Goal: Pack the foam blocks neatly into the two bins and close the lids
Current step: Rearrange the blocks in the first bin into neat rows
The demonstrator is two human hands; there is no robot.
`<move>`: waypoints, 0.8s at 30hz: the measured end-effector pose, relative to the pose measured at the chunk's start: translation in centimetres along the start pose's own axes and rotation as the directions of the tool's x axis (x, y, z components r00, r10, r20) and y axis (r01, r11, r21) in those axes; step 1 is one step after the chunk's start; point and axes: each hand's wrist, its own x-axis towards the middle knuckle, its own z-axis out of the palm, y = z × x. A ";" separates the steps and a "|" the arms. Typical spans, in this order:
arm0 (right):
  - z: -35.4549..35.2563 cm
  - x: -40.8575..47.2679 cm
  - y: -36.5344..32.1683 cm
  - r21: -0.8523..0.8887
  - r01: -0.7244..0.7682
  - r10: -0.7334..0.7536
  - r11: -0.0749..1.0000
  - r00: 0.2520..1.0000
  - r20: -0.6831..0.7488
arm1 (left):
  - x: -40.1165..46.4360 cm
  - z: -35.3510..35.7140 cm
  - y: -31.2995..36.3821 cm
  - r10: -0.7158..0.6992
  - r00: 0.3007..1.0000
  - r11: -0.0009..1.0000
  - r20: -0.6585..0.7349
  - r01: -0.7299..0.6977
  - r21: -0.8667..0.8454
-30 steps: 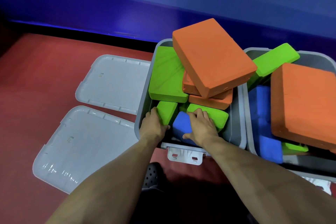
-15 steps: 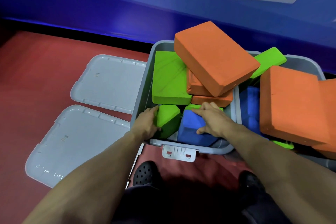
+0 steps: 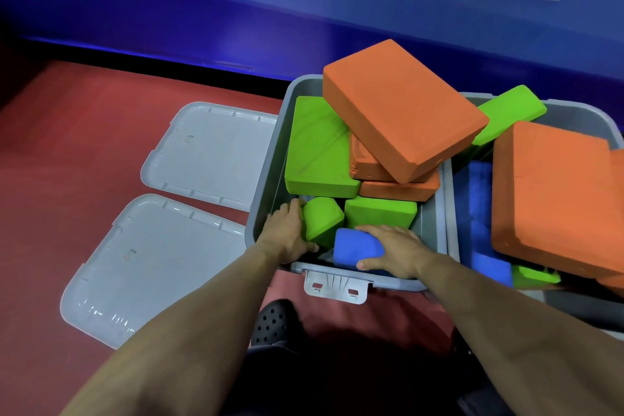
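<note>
**Blue block gripped at the near end of the left bin**

A blue foam block is held at the near end of the left grey bin, just beside a small green block. The right hand is curled over the blue block, fingers across its top and thumb under its near edge. The left hand is wrapped round the small green block, against the bin's left wall. Behind them a second green block is seen, then a large green block and tilted orange blocks, the top orange block jutting well above the rim. The right bin is likewise heaped with an orange slab, green and blue pieces. Two grey lids are laid flat on the red floor to the left, and a blue wall runs behind. A black perforated shoe is seen below the bin's latch.

Compared with half a second ago, the blue block is pressed lower and flatter, the right hand has shifted nearer, and the second green block is more exposed.
</note>
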 end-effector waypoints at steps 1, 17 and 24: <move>0.0 0.1 0.3 0.012 -0.008 0.008 1.000 1.000 -0.005 | 0.1 0.2 0.2 -0.014 1.000 1.000 -0.015 0.013 -0.021; -1.5 -0.1 0.8 0.133 -0.143 0.137 0.981 0.989 0.057 | 0.2 -0.3 -1.1 0.045 0.998 0.981 0.040 -0.037 -0.192; -1.2 -0.1 0.7 0.162 -0.151 0.149 0.975 0.989 0.026 | -0.1 -0.3 -1.4 0.082 0.996 0.995 0.037 -0.080 -0.067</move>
